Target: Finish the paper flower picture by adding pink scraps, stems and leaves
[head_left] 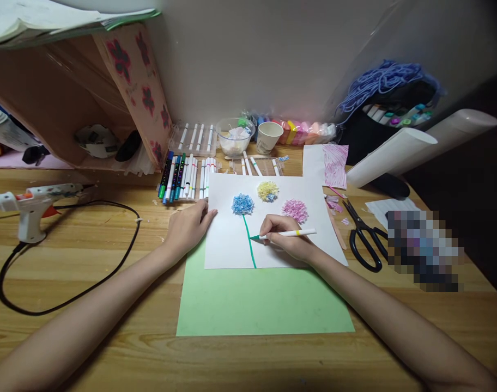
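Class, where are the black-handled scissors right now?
In the head view, the scissors lie on the wooden table, to the right of the white sheet, their blade tips near some pink paper scraps.

Worn on my head, the single camera faces forward and down along both my arms [109, 305], close above the desk [273, 362], with my left hand [188, 226], right hand [288, 238] and the paper [226, 247] around mid-view and the wall [252, 60] across the top.

The paper [224, 245] is white, its drawn line [252, 252] green.
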### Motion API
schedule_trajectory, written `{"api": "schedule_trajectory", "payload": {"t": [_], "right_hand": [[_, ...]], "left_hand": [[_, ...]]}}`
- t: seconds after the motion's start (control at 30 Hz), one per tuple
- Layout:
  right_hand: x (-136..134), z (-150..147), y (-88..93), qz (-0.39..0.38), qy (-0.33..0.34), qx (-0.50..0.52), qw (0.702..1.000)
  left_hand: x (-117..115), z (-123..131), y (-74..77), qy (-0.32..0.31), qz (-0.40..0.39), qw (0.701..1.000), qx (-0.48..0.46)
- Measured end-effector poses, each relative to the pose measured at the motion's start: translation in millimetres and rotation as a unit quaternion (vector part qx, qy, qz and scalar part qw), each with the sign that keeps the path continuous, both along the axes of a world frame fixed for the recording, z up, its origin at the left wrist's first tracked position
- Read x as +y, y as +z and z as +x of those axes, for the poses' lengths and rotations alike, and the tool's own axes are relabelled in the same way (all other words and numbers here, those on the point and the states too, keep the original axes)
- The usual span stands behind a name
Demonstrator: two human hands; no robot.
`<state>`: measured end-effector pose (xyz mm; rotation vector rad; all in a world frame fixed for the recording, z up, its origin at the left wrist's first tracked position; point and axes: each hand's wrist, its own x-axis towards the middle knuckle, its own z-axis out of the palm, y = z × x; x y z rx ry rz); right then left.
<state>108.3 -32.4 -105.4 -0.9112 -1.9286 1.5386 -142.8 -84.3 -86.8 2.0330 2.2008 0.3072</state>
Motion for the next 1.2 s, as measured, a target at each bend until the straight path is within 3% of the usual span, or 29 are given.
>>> {"api": "schedule_trajectory", "payload": {"t": [0.6, 0.87, 0.93, 1.07, 1.2], "right_hand": [[-2, 4, 1.9, -0.014, 0.066, 0.002, 0.998], [-1, 5, 9.0, -0.020, 0.157, 0.008, 0.987], [-2, 2, 10.9, -0.019, 0.124, 0.020, 0.992], [-4, -4, 13.9, 0.047, -0.032, -0.007, 0.998], [-4, -7, 16.2, 0.097, -0.042, -0.033, 0.994]], "left_hand": [[1, 0, 0.7, -0.003, -0.009, 1.000, -0.002], [1, 0, 0.2, -0.004, 0.001, 1.000, 0.004], [1, 0, 0.5, -0.005, -0.004, 1.000, 0.005], [1, 0, 2.0, -0.003, -0.016, 1.000, 0.007], [1, 0, 2.7, 0.001, -0.019, 1.000, 0.010]]}}
